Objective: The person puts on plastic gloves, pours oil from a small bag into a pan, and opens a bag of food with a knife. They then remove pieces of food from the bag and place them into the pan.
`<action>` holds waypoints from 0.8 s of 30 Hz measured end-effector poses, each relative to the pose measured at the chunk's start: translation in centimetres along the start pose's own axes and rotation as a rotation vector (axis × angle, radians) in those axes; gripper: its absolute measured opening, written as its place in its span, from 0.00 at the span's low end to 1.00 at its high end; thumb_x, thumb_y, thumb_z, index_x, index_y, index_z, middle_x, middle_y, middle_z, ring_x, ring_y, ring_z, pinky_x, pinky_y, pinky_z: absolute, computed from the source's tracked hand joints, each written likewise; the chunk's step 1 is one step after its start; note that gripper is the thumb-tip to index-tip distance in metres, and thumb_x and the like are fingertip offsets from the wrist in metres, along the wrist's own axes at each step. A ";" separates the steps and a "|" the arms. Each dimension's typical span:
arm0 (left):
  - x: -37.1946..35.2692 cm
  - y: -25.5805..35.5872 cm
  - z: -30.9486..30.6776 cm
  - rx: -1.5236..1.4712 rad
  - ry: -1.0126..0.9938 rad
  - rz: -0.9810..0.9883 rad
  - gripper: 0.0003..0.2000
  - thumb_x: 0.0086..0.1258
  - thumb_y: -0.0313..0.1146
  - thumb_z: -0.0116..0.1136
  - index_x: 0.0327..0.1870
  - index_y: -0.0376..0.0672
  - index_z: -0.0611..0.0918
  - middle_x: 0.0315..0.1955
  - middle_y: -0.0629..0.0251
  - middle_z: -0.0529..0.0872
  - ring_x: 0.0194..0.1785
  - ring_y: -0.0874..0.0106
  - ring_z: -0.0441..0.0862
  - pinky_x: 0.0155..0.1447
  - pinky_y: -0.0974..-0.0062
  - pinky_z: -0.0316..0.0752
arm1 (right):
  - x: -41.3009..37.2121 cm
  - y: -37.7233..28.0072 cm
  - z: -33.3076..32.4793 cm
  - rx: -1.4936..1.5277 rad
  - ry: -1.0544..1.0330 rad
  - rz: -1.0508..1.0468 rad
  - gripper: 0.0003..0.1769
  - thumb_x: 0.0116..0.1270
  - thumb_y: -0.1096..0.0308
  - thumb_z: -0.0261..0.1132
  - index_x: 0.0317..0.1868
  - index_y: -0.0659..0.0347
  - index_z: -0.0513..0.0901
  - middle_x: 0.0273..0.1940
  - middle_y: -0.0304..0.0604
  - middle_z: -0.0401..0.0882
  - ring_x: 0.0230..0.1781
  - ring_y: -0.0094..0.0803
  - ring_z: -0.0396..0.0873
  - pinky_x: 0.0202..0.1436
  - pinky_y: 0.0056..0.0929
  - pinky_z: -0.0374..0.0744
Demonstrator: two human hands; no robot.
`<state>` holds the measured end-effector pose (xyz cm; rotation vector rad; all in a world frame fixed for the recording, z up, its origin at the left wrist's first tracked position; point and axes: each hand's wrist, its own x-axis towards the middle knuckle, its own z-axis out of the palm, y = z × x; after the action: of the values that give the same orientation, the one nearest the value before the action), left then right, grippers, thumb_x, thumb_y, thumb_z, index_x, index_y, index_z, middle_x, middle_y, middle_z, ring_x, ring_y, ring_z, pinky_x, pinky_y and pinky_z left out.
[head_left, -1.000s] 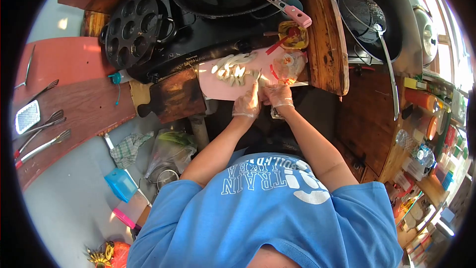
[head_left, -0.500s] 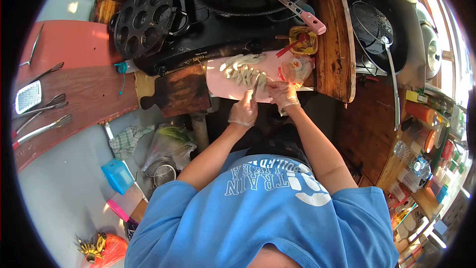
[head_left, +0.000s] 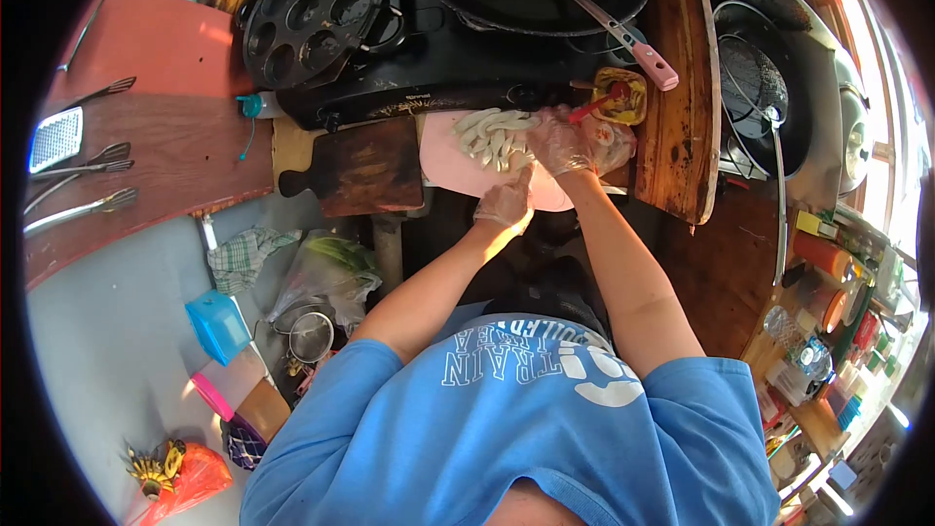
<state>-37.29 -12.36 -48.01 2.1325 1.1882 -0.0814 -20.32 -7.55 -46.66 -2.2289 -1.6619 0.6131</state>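
A pink cutting board [head_left: 448, 158] lies in front of the stove, with a pile of pale, soft-looking strips [head_left: 495, 136] on it. My left hand [head_left: 506, 205], in a clear plastic glove, is at the board's near edge, its fingers curled and the index finger pointing at the strips. What it grips, if anything, is hidden. My right hand [head_left: 565, 146], also gloved, reaches over the board's right side with fingers extended, beside the strips' right end. Just right of it sits a clear plastic bag [head_left: 614, 144] with something inside.
Behind the board stands a black stove [head_left: 429, 88] bearing a molded pan [head_left: 304, 12] and an oil-filled wok [head_left: 467, 10], pink-handled tongs [head_left: 653, 60] across its rim. A yellow container [head_left: 628, 102] stands near the wooden partition [head_left: 677, 136]. A dark wooden board [head_left: 370, 166] is at left.
My right hand has moved farther over the board, toward the strips and bag. The thin blade seen in my left hand no longer shows clearly. The view has shifted slightly.
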 end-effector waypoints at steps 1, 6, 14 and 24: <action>-0.5 0.8 -1.5 0.010 -0.026 -0.054 0.28 0.74 0.38 0.48 0.76 0.50 0.60 0.38 0.39 0.86 0.39 0.45 0.86 0.44 0.45 0.79 | 0.3 0.4 0.2 -0.015 -0.035 -0.060 0.22 0.61 0.54 0.66 0.56 0.46 0.80 0.49 0.46 0.79 0.57 0.43 0.78 0.58 0.40 0.79; -1.9 -0.6 -1.8 0.081 0.069 -0.001 0.26 0.73 0.37 0.50 0.71 0.44 0.66 0.35 0.43 0.87 0.36 0.46 0.86 0.42 0.48 0.82 | -0.8 1.1 -0.1 -0.158 -0.036 -0.230 0.20 0.59 0.52 0.68 0.47 0.54 0.82 0.46 0.49 0.81 0.49 0.45 0.82 0.50 0.43 0.81; -1.9 -0.2 -2.7 0.071 0.210 -0.033 0.24 0.68 0.33 0.55 0.66 0.40 0.70 0.33 0.46 0.87 0.30 0.47 0.85 0.36 0.51 0.81 | -8.6 0.8 -0.8 0.237 -0.088 0.086 0.20 0.62 0.52 0.67 0.40 0.63 0.81 0.33 0.55 0.84 0.37 0.53 0.85 0.42 0.47 0.81; -0.6 1.8 -0.9 0.135 0.211 -0.045 0.31 0.68 0.32 0.55 0.74 0.46 0.62 0.33 0.46 0.87 0.30 0.46 0.85 0.35 0.49 0.80 | -11.7 1.4 0.7 0.466 0.028 0.190 0.13 0.63 0.69 0.69 0.47 0.63 0.86 0.40 0.52 0.88 0.40 0.38 0.88 0.45 0.31 0.84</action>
<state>-36.49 -12.91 -46.09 2.2763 1.3873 0.0463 -22.40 -19.18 -46.06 -2.0435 -1.1504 0.9050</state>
